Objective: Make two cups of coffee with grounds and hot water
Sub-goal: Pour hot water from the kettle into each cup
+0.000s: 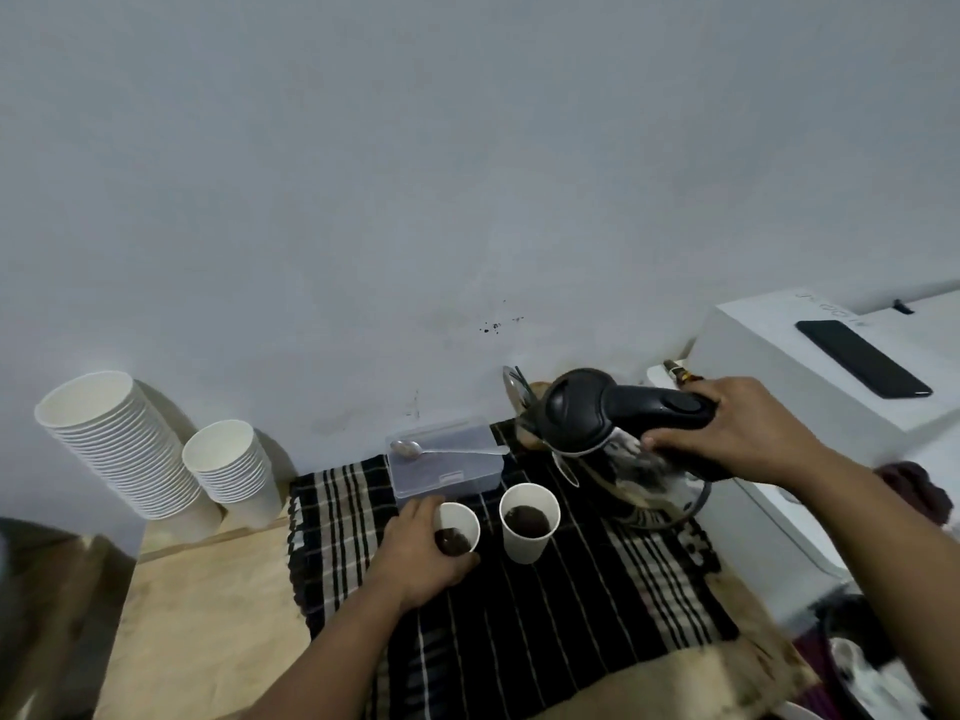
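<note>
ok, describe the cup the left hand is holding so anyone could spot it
On the striped black cloth, two white paper cups stand side by side before a clear plastic box. It's the left cup, gripped by the left hand: dry grounds inside, while its neighbour stands free.

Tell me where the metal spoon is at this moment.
In the head view the metal spoon lies across the top of the clear plastic container, behind the two paper cups and left of the kettle.
</note>
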